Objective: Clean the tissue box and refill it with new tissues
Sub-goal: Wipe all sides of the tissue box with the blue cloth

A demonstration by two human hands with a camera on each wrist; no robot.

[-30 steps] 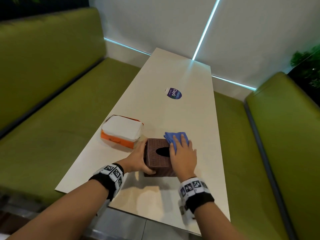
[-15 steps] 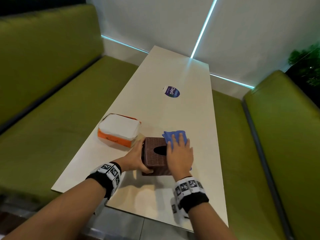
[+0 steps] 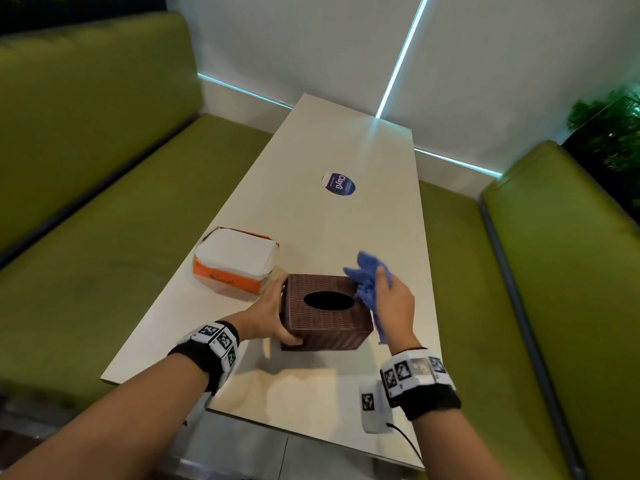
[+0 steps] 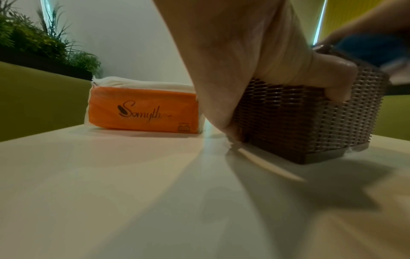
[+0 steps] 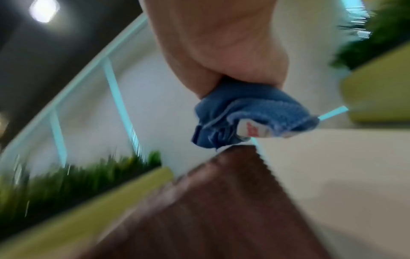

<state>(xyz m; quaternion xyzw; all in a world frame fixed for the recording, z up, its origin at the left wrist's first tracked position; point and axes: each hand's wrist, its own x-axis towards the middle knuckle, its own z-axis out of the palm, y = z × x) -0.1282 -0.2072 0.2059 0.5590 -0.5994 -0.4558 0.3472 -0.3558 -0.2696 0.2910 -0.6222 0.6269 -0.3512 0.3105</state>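
A brown woven tissue box [image 3: 325, 318] [image 4: 306, 119] [image 5: 221, 201] with a dark oval slot on top stands on the white table [image 3: 322, 223]. My left hand [image 3: 268, 315] [image 4: 255, 70] grips its left side, thumb on the near face. My right hand [image 3: 393, 304] [image 5: 221, 47] grips a bunched blue cloth [image 3: 369, 278] [image 5: 250, 119] at the box's right top edge. An orange pack of white tissues [image 3: 235, 263] [image 4: 144, 108] lies on the table just left of the box.
A round blue sticker [image 3: 338, 183] sits on the table further back. Green bench seats [image 3: 114, 271] flank the table on both sides, with a white wall behind. Plants [image 3: 609, 133] stand at the far right.
My right hand has come off the top of the box, bunched the blue cloth and moved to the box's right edge. The left hand keeps its grip.
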